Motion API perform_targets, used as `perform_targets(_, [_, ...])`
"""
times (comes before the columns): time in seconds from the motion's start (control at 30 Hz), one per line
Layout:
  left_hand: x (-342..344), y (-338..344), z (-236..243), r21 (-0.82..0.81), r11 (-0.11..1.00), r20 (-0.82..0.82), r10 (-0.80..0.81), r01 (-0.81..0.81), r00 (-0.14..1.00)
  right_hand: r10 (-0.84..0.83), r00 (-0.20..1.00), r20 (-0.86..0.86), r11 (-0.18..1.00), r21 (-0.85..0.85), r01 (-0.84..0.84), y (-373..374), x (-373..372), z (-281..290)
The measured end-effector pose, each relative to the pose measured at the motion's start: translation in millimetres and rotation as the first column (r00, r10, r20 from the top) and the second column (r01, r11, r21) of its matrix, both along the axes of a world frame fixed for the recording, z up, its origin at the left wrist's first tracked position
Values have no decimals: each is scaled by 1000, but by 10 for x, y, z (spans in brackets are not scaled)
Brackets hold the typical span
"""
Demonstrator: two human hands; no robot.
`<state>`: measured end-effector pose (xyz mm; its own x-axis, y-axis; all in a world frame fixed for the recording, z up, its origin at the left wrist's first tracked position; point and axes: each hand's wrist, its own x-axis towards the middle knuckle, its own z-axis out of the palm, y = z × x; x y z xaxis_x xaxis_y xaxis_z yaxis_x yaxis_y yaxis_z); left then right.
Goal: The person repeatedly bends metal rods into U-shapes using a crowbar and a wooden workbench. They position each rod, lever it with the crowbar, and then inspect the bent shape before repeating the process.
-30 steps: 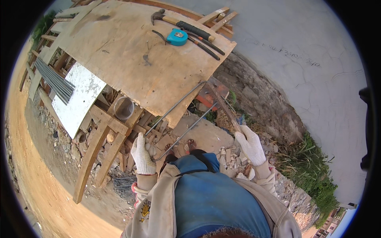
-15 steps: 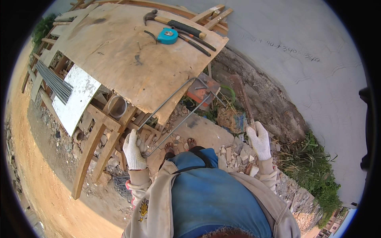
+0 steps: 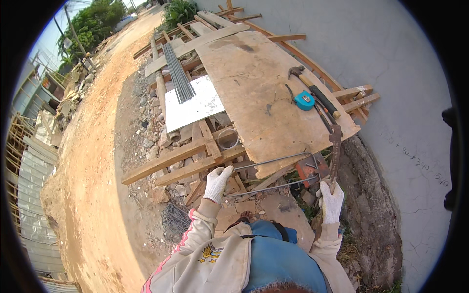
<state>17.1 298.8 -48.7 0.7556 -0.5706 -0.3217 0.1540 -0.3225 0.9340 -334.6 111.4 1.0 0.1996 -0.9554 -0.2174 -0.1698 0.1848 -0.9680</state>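
Near the edge of the plywood sheet (image 3: 259, 93), your left hand (image 3: 218, 184) pinches the bent rod (image 3: 273, 160), apparently steadying it; the rod spans toward your right hand (image 3: 331, 201), which grips the lower end of the rusty bar (image 3: 335, 154), presumably for leverage. The hammer (image 3: 320, 95) lies inside the sheet's edge; the grey wall (image 3: 400, 83) limits rightward room.

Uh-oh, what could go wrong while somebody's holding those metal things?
The rusty bar in the right hand might bump the hammer lying near the edge of the board and knock it off. The bent rod in the left hand could slip and drop near the foot below.
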Motion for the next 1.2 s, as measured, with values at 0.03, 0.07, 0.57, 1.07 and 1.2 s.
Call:
perform_targets(0.03, [3,5,-2,9,1000,-9,-1,2,1000,-12,1000,-4,999,52,12,-9,26,-20])
perform_targets(0.07, [-2,22,-2,13,1000,12,-16,16,1000,-8,1000,-27,998,65,10,-23,36,-47])
perform_targets(0.57, [45,-104,129,-103,986,-301,97,-134,949,-79,996,-39,995,-57,76,-5,30,-313])
perform_targets(1.07, [171,-203,75,-149,983,-303,59,-108,951,-97,991,-95,995,-47,93,7,104,-189])
perform_targets(1.2, [147,-164,61,-159,983,-283,47,-95,958,-66,970,-234,995,-94,45,24,-68,-146])
